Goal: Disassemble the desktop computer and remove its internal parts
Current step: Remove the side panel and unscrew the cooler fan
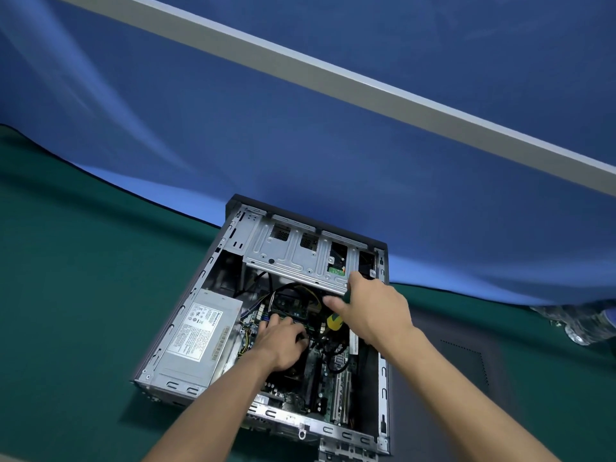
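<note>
Your left hand (pixel 283 341) reaches forward, fingers curled down; your right hand (pixel 373 311), higher and just beside it, is wrapped round a handle.

A green mat (pixel 73 295) covers the table, backed by a blue cloth (pixel 300 155) and a grey bar (pixel 366 88).

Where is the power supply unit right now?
In the head view, the power supply unit sits in the computer case's left side, beside the left hand on the motherboard.
</note>
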Available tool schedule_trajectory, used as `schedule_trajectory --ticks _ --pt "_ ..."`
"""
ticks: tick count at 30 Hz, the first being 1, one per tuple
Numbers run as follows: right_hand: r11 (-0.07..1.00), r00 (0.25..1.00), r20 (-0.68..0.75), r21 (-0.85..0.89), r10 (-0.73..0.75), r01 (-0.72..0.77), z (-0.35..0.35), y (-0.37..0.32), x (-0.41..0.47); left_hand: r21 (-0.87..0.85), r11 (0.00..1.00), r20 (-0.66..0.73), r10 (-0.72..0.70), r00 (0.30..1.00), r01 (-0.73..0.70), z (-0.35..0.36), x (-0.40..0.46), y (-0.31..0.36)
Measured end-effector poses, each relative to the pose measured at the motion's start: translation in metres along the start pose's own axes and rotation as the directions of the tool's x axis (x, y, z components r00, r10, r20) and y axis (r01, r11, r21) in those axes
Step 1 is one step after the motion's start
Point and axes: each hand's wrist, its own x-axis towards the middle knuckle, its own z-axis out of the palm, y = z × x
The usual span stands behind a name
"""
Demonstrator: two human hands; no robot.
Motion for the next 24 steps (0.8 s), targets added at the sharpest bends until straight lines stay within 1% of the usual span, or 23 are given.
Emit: schedule_trajectory --ticks 1,2,4,5,6,8,9,10,12,13,14,16,17,18,21,23,24 --pt "1.000 1.000 -0.011 -0.008 0.008 -0.008 0.001 0.001 0.001 0.001 1.000 0.006 0.002 1.000 -0.002 -0.001 -0.001 0.000" --pt "1.000 1.000 0.013 0.013 -0.002 0.002 0.001 0.002 0.002 0.006 1.000 0.011 0.001 1.000 -0.001 -0.001 -0.001 0.000" --pt "0.991 0.994 0.101 0.133 -0.037 0.023 -0.003 0.002 0.004 0.017 1.000 0.016 -0.003 1.000 0.002 -0.002 -0.002 0.000" --pt "0.987 0.990 0.133 0.162 -0.041 0.019 -0.004 0.001 0.004 0.028 1.000 0.017 -0.002 1.000 0.001 -0.001 -0.002 0.000" --pt "0.991 0.991 0.135 0.132 -0.021 0.003 -0.005 0.000 0.004 0.036 0.999 0.020 -0.001 1.000 0.001 -0.001 -0.002 0.000" --pt "0.999 0.997 0.069 -0.039 0.031 -0.029 -0.005 -0.001 0.003 0.030 1.000 0.025 -0.003 1.000 0.002 -0.002 -0.002 0.000" --pt "0.996 0.997 0.062 -0.075 0.042 -0.037 -0.004 -0.001 0.003 0.021 1.000 0.026 -0.006 1.000 0.005 -0.002 -0.002 0.001" --pt "0.999 0.996 0.081 -0.042 0.038 -0.035 -0.004 -0.001 0.003 0.013 1.000 0.027 -0.009 1.000 0.009 -0.003 -0.002 0.001" --pt "0.995 0.989 0.145 0.101 -0.010 -0.005 -0.005 -0.002 0.004 0.006 1.000 0.027 -0.014 1.000 0.014 -0.004 -0.003 0.002" --pt "0.992 0.988 0.154 0.128 -0.030 0.011 -0.004 -0.003 0.004 0.006 1.000 0.026 -0.014 1.000 0.014 -0.005 -0.003 0.002" --pt "0.994 0.990 0.138 0.106 -0.027 0.012 -0.003 -0.004 0.003 0.006 1.000 0.026 -0.014 1.000 0.014 -0.006 -0.004 0.003" --pt "0.999 0.997 0.073 0.029 0.025 -0.027 -0.003 -0.003 0.001 -0.001 1.000 0.026 -0.015 1.000 0.015 -0.006 -0.005 0.004" --pt "1.000 0.997 0.071 0.017 0.025 -0.027 -0.002 -0.001 0.001 -0.005 1.000 0.026 -0.016 1.000 0.016 -0.007 -0.006 0.004" --pt "0.999 0.995 0.095 0.041 0.005 -0.009 -0.002 0.001 0.002 -0.005 1.000 0.024 -0.015 1.000 0.015 -0.007 -0.007 0.004" --pt "0.972 0.989 0.135 0.235 -0.054 0.021 -0.004 0.007 0.003 -0.004 1.000 0.022 -0.017 1.000 0.017 -0.006 -0.006 0.003" --pt "0.946 0.992 0.123 0.320 0.001 -0.041 -0.002 0.006 -0.001 -0.008 1.000 0.025 -0.017 1.000 0.017 -0.005 -0.006 0.002" --pt "0.947 0.994 0.096 0.313 0.043 -0.071 0.001 0.005 -0.002 -0.011 1.000 0.028 -0.016 0.999 0.016 -0.005 -0.006 0.002"
